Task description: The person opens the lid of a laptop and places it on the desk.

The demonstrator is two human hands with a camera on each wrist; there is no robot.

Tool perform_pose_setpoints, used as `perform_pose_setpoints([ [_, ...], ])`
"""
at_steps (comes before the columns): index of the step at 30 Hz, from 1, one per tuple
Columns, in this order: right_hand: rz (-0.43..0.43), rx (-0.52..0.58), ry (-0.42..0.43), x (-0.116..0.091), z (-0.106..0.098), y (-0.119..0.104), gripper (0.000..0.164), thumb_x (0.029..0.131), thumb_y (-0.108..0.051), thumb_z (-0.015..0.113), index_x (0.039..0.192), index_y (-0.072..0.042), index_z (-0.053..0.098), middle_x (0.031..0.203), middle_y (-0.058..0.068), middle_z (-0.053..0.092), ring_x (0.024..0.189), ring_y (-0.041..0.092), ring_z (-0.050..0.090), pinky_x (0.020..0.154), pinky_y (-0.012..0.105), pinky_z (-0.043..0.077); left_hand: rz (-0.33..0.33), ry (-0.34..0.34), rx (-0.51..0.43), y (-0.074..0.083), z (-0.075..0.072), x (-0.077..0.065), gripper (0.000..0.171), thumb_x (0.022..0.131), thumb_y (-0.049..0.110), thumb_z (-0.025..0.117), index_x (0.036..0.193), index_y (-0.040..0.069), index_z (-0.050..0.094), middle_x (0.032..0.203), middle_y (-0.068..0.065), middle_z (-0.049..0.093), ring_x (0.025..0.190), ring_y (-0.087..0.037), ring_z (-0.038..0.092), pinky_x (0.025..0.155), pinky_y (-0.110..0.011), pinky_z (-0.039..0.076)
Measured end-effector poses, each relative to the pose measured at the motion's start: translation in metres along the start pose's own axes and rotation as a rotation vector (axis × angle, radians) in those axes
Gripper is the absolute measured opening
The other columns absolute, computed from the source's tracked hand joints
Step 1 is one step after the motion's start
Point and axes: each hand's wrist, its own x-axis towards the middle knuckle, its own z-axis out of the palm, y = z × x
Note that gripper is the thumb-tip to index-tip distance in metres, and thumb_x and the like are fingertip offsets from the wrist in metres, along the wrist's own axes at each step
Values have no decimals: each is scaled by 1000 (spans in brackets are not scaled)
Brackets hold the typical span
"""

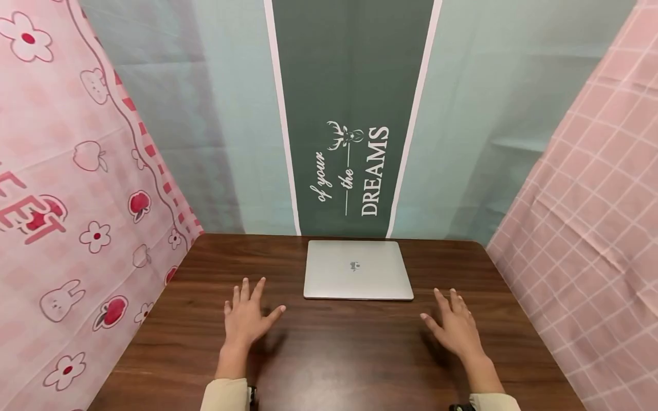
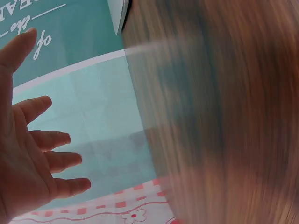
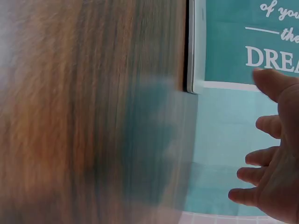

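Observation:
A closed silver laptop [image 1: 358,279] lies flat at the far middle of the brown wooden table [image 1: 329,354], a small dark logo on its lid. To its left and nearer the front is my left hand [image 1: 244,319], fingers spread, holding nothing. My right hand [image 1: 456,328] is to the right of the laptop, its fingers apart and likewise without anything in them. Both hands are off the laptop, with shadows below them on the wood. In the left wrist view only a corner of the laptop [image 2: 118,14] shows; the right wrist view catches its edge [image 3: 198,51].
Behind the table hangs a blue-green cloth [image 1: 349,85] with a dark stripe and white lettering. Pink patterned cloth [image 1: 77,200] borders the left side, and a pink checked cloth [image 1: 581,217] the right. The laptop stands close to the table's back edge.

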Motion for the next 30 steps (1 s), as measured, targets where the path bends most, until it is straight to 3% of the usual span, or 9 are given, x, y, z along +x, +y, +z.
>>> perform_pose_setpoints([
  [5, -12, 112, -40, 12, 5, -1, 74, 88, -38, 63, 141, 4, 31, 135, 38, 30, 118, 57, 32, 85, 67, 32, -14, 15, -96, 7, 6, 7, 84, 76, 55, 67, 142, 11, 38, 137, -25, 40, 120, -44, 41, 88, -67, 31],
  [9, 15, 209, -63, 22, 11, -2, 75, 87, -35, 64, 140, 6, 31, 134, 36, 34, 118, 53, 35, 88, 64, 33, -35, 16, -197, 9, 11, 12, 78, 77, 50, 69, 139, 10, 43, 131, -21, 48, 113, -41, 49, 83, -61, 39],
  [15, 44, 288, -47, 31, 18, 0, 74, 86, -30, 67, 138, 9, 33, 131, 37, 37, 117, 52, 37, 88, 62, 34, -46, -17, -334, 8, 18, 17, 72, 76, 41, 74, 135, 9, 48, 131, -21, 48, 114, -42, 48, 85, -57, 40],
  [22, 165, 406, -55, 37, 28, -1, 72, 86, -28, 67, 139, 6, 32, 132, 34, 38, 108, 45, 51, 82, 54, 44, -44, -81, -483, 12, 31, 22, 70, 77, 35, 76, 135, 6, 48, 133, -24, 45, 119, -42, 43, 90, -56, 38],
  [30, 322, 706, -65, 48, 38, -1, 69, 86, -14, 67, 140, 7, 28, 132, 34, 38, 114, 42, 48, 74, 36, 50, -61, -89, -597, 16, 52, 33, 70, 75, 28, 78, 132, 1, 49, 128, -24, 50, 114, -39, 49, 87, -52, 42],
])
